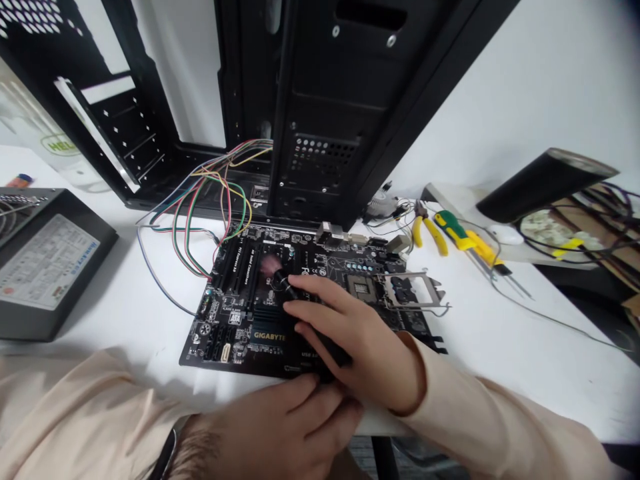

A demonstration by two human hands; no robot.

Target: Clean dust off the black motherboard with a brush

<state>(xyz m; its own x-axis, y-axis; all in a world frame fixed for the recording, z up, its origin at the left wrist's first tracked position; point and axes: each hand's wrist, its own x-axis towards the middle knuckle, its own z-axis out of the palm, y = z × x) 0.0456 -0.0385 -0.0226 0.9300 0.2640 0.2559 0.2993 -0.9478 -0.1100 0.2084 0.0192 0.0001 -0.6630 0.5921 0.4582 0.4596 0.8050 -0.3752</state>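
My right hand (355,333) grips a small brush by its dark handle. The brush's pinkish, blurred bristles (271,265) are over the black motherboard (313,310), close to its long slots. Against the board's near edge, my left hand (295,427) is closed, with its fingers bent at the rim; the fingertips are partly hidden. A dark heatsink marked GIGABYTE (269,335) lies just left of the brush hand. To the right, the metal CPU socket frame (415,291) is lifted open. Thin coloured wires (187,233) run to the board's left side.
A black computer case (340,100) stands directly behind the board. On the left sits a power supply (55,267). Yellow-handled pliers (429,230), a green-and-yellow screwdriver (454,230) and a black cylinder (537,187) lie to the right, near loose cables.
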